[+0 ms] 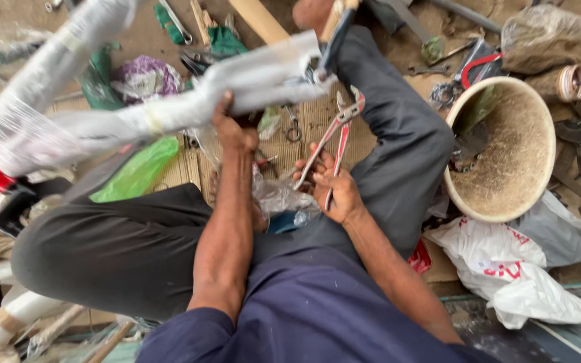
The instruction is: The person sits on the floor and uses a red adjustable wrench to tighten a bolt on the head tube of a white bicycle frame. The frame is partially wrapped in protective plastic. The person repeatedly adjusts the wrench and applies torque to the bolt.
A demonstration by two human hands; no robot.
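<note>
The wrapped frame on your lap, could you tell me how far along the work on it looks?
Done: some loose clear plastic lies on the lap. In hand: the left hand grips the wrapped frame; the right hand holds red-handled pliers, jaws toward it. Left: wrap covers most of the tubes.

A round cream-coloured basin [506, 151] stands at right, its inside dusty, with dark metal bits at its bottom. White plastic bags [516, 265] lie near it, at the near right. A clear bag [543, 30] of debris sits at far right, beside a roll of tape [573, 82]. A green plastic bag [136, 171] lies on the floor at left. A crumpled purple-and-white bag [144, 77] rests at far left. A spanner [176, 21] lies at the far edge.
</note>
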